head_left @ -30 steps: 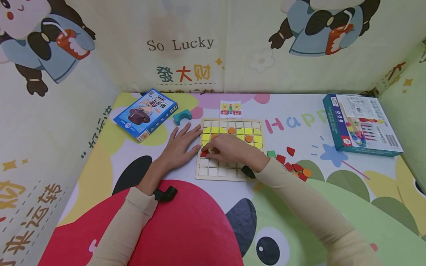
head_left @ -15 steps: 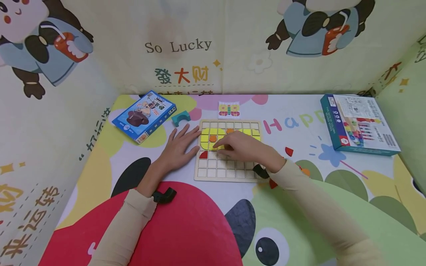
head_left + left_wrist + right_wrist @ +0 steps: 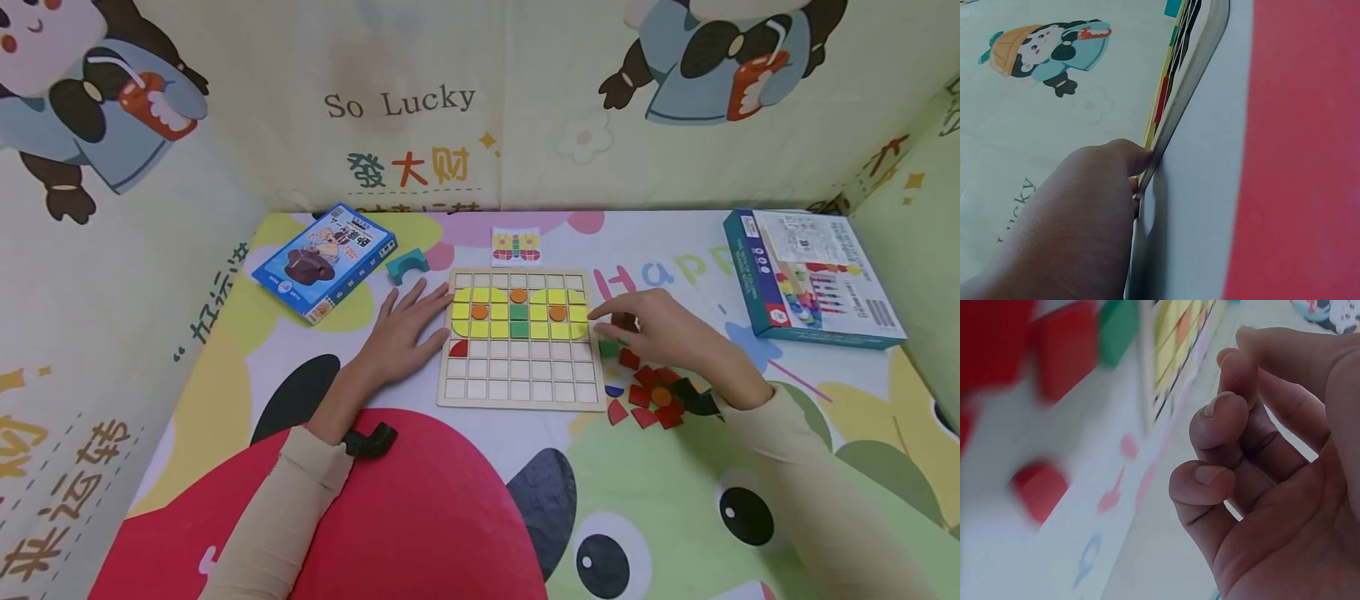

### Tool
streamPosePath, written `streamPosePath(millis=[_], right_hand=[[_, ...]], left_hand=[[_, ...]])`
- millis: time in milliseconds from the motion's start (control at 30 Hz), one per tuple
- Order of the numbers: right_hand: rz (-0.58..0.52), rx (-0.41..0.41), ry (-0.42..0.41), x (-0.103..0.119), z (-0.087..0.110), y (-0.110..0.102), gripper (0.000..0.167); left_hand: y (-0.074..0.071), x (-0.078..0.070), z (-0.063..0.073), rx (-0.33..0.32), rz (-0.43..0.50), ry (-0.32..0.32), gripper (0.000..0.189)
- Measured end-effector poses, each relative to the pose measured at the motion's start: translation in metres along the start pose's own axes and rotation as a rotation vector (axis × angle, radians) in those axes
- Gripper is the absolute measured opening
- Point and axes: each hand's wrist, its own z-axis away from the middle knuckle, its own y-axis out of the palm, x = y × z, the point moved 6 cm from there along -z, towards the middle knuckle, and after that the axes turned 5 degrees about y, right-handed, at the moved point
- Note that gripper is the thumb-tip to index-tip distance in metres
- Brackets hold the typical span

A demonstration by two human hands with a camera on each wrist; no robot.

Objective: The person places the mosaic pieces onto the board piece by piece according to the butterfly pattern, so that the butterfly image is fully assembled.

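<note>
Brightly printed sheeting (image 3: 420, 508) bears a pale wooden, square-celled board (image 3: 521, 390), partly filled with flat yellow tiles (image 3: 498, 330); the left hand (image 3: 401, 340) spreads straight fingers at its edge — the right hand (image 3: 663, 327), loosely curled, hovers empty opposite.

Wooden grid board (image 3: 519, 370), flat, yellow tiles (image 3: 537, 330) set in, red quarter-round (image 3: 459, 350) below

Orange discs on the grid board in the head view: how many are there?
3: the top orange disc sits above the green squares; the left orange disc is ringed by yellow tiles, as is the right orange disc. None on the board looks hidden.
</note>
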Motion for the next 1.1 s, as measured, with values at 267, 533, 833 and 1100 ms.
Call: streamPosePath(millis=[267, 533, 833, 1100], right_hand=[[0.016, 0.028, 0.132, -0.031, 0.035, 0.003, 0.032], [0.058, 0.020, 0.131, -0.037, 0.046, 0.014, 0.032], [0.115, 0.009, 0.150, -0.031, 0.044, 0.015, 0.037], [0.140, -0.063, 0.103, -0.014, 0.034, 0.009, 0.033]], left_hand=[[0.001, 0.001, -0.001, -0.002, 0.001, -0.001, 0.068], [0.001, 0.000, -0.001, -0.001, -0.009, -0.001, 0.069], [0.000, 0.000, -0.001, -0.004, -0.008, 0.000, 0.069], [-0.001, -0.001, 0.000, 0.001, -0.002, 0.002, 0.068]])
